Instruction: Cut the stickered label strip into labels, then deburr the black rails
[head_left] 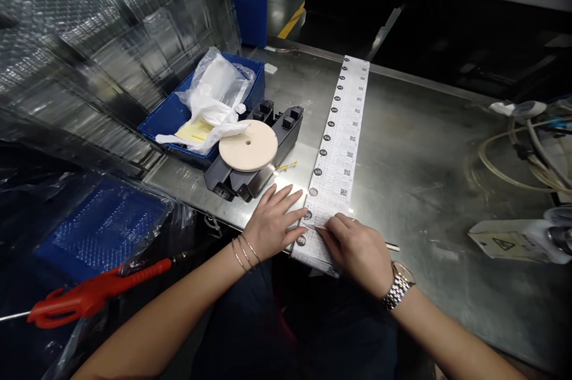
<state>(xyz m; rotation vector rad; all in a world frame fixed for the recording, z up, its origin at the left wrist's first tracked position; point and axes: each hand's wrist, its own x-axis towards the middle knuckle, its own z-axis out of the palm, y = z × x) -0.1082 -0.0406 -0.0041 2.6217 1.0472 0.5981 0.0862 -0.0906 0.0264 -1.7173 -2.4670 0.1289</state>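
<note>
White printed forms [342,130] run as one long, narrow strip down the metal worktop [420,201], from near its far edge to the near edge, where I see both hands. Dark round marks follow the strip's left side, and small square codes follow its right. With the left hand [272,222] I have a released grip: the palm is down and the fingers are spread, with the fingertips at the strip's left edge near its lower end. My right hand [364,252] rests over the lower part of the strip, its grip closed around a slim pen [392,246]; the tip points left onto the paper and the back end sticks out past the hand. I can't tell whether the tip is touching.

To the left of the strip, a pale round disc [263,150] with a central hole lies on black plastic parts [286,130]. Just beyond them, a blue bin [167,115] holds clear and white bags [218,79] and something yellow [194,130]. Well over to the left I make out a red tool [84,295] beside a blue textured sheet [107,225]. Pale tubing [491,174] and a white device [513,240] with a warning triangle sit at the right.
</note>
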